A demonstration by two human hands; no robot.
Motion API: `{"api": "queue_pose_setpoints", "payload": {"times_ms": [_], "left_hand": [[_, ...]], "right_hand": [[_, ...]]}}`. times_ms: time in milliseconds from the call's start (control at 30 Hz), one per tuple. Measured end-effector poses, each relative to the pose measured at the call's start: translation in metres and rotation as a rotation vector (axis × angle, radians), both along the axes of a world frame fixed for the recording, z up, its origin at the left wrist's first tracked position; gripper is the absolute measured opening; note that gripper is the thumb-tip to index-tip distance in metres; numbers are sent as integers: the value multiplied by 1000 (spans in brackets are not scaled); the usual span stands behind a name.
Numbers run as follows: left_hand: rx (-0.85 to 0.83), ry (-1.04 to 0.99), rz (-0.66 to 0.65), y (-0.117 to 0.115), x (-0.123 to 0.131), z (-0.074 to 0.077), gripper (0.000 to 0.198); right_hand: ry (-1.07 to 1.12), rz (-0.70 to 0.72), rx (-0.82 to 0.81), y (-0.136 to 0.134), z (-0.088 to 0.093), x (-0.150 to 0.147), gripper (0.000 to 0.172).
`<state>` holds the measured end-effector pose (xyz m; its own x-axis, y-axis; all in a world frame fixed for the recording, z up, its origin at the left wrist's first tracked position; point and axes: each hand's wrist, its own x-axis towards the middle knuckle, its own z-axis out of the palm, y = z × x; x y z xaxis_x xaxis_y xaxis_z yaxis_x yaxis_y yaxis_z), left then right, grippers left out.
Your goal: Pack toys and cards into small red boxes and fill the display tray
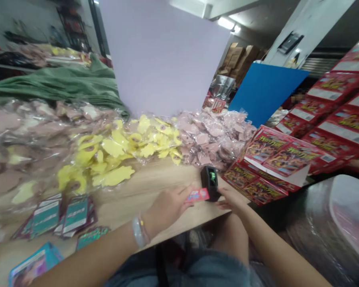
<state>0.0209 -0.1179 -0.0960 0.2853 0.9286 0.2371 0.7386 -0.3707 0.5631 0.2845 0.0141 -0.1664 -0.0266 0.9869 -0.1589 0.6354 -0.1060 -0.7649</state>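
Observation:
My left hand (170, 208) is closed on a small red card (199, 195) with blue and white print, pinched at its left end. The card's right end reaches the near part of a black tape dispenser (208, 180), which has a green core and stands near the table's front edge. Just right of the dispenser is my right hand (231, 200), its fingers apart and pointing toward the dispenser's near end. Whether those fingertips touch it is hard to make out. A clear band and a thin yellow one circle my left wrist.
Yellow bagged shapes (116, 147) and pink bagged pieces (209, 135) lie along the table's back. Stacks of teal cards (46, 215) are at left, bluish cards (32, 263) nearer. Red printed boxes (269, 159) stand right, beside a plastic-wrapped bin (317, 211). A pale panel (167, 56) rises behind.

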Motion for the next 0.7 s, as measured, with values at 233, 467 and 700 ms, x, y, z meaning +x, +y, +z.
{"api": "queue_pose_setpoints", "payload": {"times_ms": [233,467,700], "left_hand": [[-277,200,50,18,11,-22,19],[-279,226,34,35,21,-14,14],[-258,169,48,-23,27,15,20]], "right_hand": [[329,-157,-309,-5,-18,-1,18],[462,-190,-93,-85,-10,-56,33],[325,-128,87,-118,7,-84,37]]}}
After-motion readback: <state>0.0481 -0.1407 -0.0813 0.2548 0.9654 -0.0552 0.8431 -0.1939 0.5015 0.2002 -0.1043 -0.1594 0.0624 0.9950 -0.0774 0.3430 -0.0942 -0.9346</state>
